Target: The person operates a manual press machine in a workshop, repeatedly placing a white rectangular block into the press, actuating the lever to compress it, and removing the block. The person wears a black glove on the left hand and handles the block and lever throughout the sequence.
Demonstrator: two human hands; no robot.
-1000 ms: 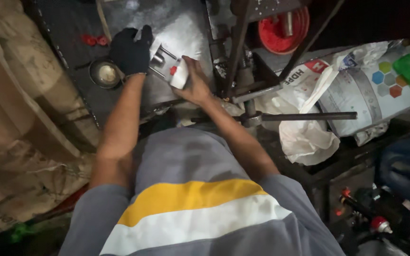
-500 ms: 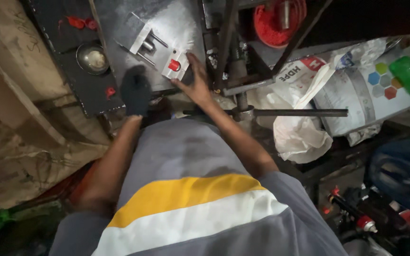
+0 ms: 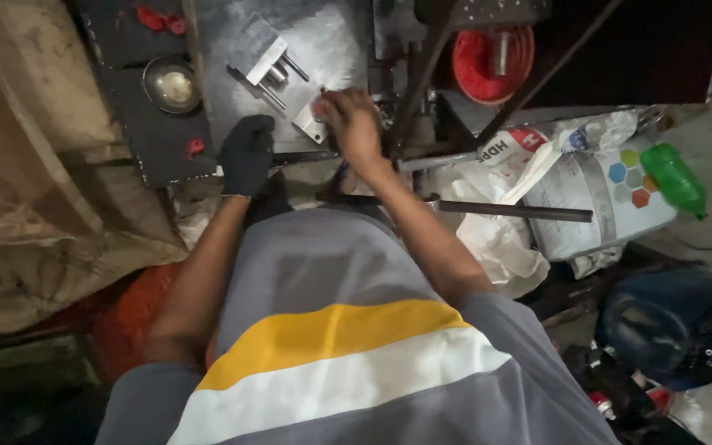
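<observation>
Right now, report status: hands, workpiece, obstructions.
Left hand, gloved, resting at metal plate edge. Right hand bare, fingers pinching small metal block. Dark rod lies across beside right arm.

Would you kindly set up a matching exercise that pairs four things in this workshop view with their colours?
Things:
1. glove on the left hand
2. bottle at far right
3. round reel at top
4. wide upper stripe on the shirt

Colours:
A. red
B. yellow
C. black
D. green

Pairs: 1-C, 2-D, 3-A, 4-B
</observation>
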